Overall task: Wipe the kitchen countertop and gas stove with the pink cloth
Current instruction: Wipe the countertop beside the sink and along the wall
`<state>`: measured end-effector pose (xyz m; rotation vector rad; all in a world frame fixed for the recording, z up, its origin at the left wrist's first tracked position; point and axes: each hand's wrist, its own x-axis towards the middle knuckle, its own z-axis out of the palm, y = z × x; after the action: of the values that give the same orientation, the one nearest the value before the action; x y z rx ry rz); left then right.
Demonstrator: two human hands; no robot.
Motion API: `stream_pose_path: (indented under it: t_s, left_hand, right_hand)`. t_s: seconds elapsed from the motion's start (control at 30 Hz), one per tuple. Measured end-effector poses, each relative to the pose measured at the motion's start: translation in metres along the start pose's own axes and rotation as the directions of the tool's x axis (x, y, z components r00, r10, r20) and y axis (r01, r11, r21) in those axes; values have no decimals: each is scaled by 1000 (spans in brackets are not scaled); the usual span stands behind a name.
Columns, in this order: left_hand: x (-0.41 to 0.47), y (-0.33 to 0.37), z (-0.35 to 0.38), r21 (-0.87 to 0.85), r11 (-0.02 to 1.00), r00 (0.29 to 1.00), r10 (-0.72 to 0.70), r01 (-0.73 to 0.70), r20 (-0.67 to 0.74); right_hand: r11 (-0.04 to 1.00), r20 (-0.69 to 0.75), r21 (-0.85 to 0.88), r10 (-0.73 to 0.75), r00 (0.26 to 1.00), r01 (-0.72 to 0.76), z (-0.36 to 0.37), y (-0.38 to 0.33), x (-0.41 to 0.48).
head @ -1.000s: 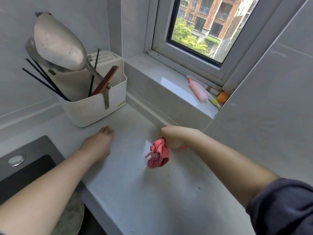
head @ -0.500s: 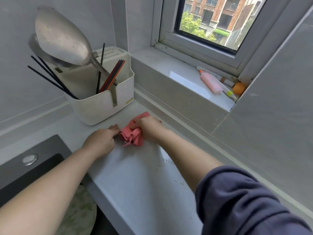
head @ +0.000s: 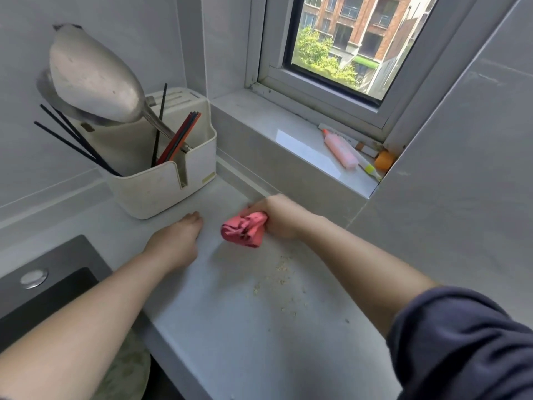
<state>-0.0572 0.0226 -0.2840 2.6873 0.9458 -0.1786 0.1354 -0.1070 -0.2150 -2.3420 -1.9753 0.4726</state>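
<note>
Cloth [head: 243,230]: shifted right, away from left hand [head: 176,243]; gripped bunched by right hand [head: 278,219] near worktop [head: 230,327] back edge. Left hand flat, holding nothing. Crumbs [head: 281,269] lie frontward of cloth, nearer right hand.

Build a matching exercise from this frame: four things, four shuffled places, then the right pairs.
1 pink cloth
2 crumbs
3 pink bottle
4 utensil holder

A on the windowsill
B bunched in the right hand
C standing beyond the left hand
D scattered on the countertop

Pairs: 1-B, 2-D, 3-A, 4-C
</note>
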Motion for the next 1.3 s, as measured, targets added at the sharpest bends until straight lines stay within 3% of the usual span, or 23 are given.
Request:
stream_pose_path:
  t_s: [0.13,0.33,0.47,0.57,0.7,0.87,0.93,1.07,1.17,1.23,1.3]
  left_hand:
    - [1,8,4,31,998,998,45,-46,41]
    - [-9,8,10,42,998,996,43,-46,77]
    - [-11,16,3,52,997,994,60,-65,86]
    - [-10,19,-2,66,996,994,58,-64,90]
    - [-14,17,1,72,997,991,31,-40,128]
    - [-20,11,4,27,1000,992,-10,6,128]
    - [-22,13,7,8,1000,994,-30,29,110]
    - [-23,14,5,2,1000,990,-28,28,138]
    - [-29,6,3,2,1000,989,-12,12,149]
    - [-35,0,4,7,1000,988,-5,4,153]
    - [-40,-7,5,12,1000,987,-14,12,159]
  right_hand:
    - [992,63,70,103,993,-108,27,8,6]
    - [978,244,-201,111,964,-61,31,24,-38]
    - [936,374,-338,225,899,-94,13,16,-61]
    - [946,234,-234,279,931,-225,7,11,-58]
    - [993,-6,-11,121,993,-121,26,-4,-52]
    - [990,-96,-116,64,993,-75,55,-13,-38]
    - [988,-48,-139,63,997,-69,51,-14,-34]
    - [962,188,-274,45,981,8,31,-7,-45]
    - [972,332,-227,139,933,-64,19,3,-60]
    - [981,276,-119,180,944,-152,18,6,-63]
    - [985,102,30,167,981,-171,23,1,-56]
